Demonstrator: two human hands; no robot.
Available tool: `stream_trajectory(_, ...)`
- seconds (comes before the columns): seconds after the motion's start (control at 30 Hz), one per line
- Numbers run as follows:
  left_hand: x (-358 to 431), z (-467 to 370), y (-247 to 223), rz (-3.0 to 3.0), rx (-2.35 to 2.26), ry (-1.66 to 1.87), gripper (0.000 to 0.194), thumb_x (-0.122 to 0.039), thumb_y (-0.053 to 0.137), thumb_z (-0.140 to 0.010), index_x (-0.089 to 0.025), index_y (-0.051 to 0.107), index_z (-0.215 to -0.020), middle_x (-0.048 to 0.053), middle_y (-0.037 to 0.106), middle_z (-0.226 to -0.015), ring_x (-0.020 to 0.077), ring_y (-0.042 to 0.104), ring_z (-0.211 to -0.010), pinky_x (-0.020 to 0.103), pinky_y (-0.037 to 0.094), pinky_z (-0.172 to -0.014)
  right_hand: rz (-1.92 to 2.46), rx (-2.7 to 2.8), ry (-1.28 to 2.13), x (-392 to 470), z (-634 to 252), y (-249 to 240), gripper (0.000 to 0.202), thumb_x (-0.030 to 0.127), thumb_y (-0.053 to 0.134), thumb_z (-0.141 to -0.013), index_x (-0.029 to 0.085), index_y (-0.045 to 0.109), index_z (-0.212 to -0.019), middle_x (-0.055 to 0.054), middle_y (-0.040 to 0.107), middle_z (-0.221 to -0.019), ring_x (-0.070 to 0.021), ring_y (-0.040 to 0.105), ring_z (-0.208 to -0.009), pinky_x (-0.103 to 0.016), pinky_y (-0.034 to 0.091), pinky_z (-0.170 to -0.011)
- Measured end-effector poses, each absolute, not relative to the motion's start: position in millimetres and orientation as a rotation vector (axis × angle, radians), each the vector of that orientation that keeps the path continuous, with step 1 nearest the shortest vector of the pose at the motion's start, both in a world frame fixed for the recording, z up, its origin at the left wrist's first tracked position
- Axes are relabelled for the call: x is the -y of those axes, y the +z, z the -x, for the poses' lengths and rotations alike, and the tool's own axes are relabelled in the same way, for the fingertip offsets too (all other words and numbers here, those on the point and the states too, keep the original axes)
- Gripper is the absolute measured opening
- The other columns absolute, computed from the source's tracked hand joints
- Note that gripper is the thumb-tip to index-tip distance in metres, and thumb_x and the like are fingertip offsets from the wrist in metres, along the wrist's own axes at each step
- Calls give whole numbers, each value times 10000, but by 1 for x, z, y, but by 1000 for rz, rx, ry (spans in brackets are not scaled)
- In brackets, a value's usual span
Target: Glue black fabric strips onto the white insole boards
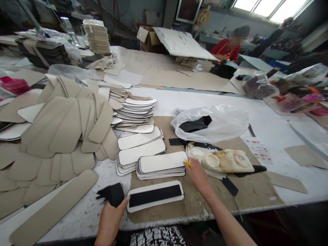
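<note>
My left hand [110,218] is closed round a bunch of black fabric strips [115,194]. Its thumb reaches the left end of a white rounded panel [159,205], on which a black strip [155,196] lies lengthwise. Above this panel is a stack of similar white panels [162,162] with dark edges. At the stack's right end, my right hand [197,174] grips a thin yellow tool [188,163]; its kind is mostly hidden by the fingers. Right of that hand lies a stained, off-white plastic container [230,160] on its side.
Beige cut panels [66,126] pile up on the left, beside more white stacks [137,111]. A clear plastic bag [225,119] with black pieces lies behind the container. Brown board [164,217] covers part of the white table. A person in red [225,48] is at the far right.
</note>
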State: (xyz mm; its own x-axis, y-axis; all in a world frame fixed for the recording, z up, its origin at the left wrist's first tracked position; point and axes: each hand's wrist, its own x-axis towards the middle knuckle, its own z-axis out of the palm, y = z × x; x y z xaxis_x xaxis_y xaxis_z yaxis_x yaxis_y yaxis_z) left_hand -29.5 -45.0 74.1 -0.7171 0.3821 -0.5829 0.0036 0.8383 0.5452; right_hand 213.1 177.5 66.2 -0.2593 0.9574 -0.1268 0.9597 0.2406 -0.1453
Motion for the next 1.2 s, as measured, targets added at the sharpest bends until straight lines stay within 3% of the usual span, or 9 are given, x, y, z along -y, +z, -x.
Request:
stream_trajectory(0.2, -6, 41, 86, -383, -2116, 749, 388, -470, 589, -593, -120, 624, -756, -24, 507, -413, 166, 504, -473, 261, 372, -468, -1979, -2647, -454, -181, -202, 86, 321, 382, 384, -855, 144, 553, -987, -121, 580, -900, -219, 530, -845, -320, 394, -724)
stream_trajectory(0.37, -48, 47, 71, -554, -2244, 625, 419, -477, 601, -581, -111, 617, -784, 57, 605, -532, 228, 586, -590, 290, 408, -525, -1875, -2788, -1426, -165, -169, 136, 389, 435, 244, -892, 185, 541, -864, -40, 570, -784, -158, 528, -747, -283, 414, -692)
stream_trajectory(0.43, -60, 47, 65, -577, -2276, 600, 404, -450, 605, -585, -106, 612, -796, 84, 622, -572, 244, 600, -618, 303, 416, -546, -1827, -2812, -1598, -160, -151, 140, 405, 453, 250, -886, 187, 540, -792, -35, 560, -779, -156, 528, -768, -284, 412, -720)
stream_trajectory(0.6, -68, 43, 59, -585, -2262, 645, 295, -353, 563, -635, -121, 588, -814, 61, 615, -557, 209, 596, -554, 295, 424, -562, -1983, -2313, -2246, -148, -122, 112, 403, 543, 313, -836, 188, 495, -773, 18, 502, -579, -124, 509, -517, -242, 430, -509)
stream_trajectory(0.73, -60, 38, 57, -573, -2171, 706, 214, -347, 512, -671, -149, 551, -739, 17, 584, -477, 176, 576, -481, 268, 423, -518, -1916, -2004, -2509, -135, -108, 88, 367, 552, 451, -768, 186, 483, -786, 26, 523, -565, -137, 542, -487, -272, 462, -509)
stream_trajectory(0.9, -52, 36, 56, -523, -2125, 744, 113, -288, 500, -660, -179, 494, -633, 8, 579, -461, 173, 576, -462, 265, 414, -494, -2045, -2130, -2279, -134, -117, 69, 319, 497, 526, -735, 181, 510, -777, -4, 538, -657, -142, 549, -512, -283, 476, -511)
stream_trajectory(1.07, -50, 37, 57, -514, -2088, 755, 161, -322, 526, -638, -186, 500, -555, 13, 566, -423, 174, 550, -445, 269, 388, -480, -2298, -2670, -1320, -157, -168, 71, 276, 433, 469, -791, 171, 555, -774, -51, 548, -790, -164, 553, -682, -308, 451, -671)
stream_trajectory(1.2, -49, 38, 56, -562, -2046, 764, 205, -362, 523, -635, -187, 505, -529, 24, 576, -438, 182, 545, -461, 280, 387, -490, -2331, -2865, -845, -166, -195, 81, 263, 400, 432, -819, 170, 557, -790, -58, 550, -791, -177, 531, -751, -329, 428, -743)
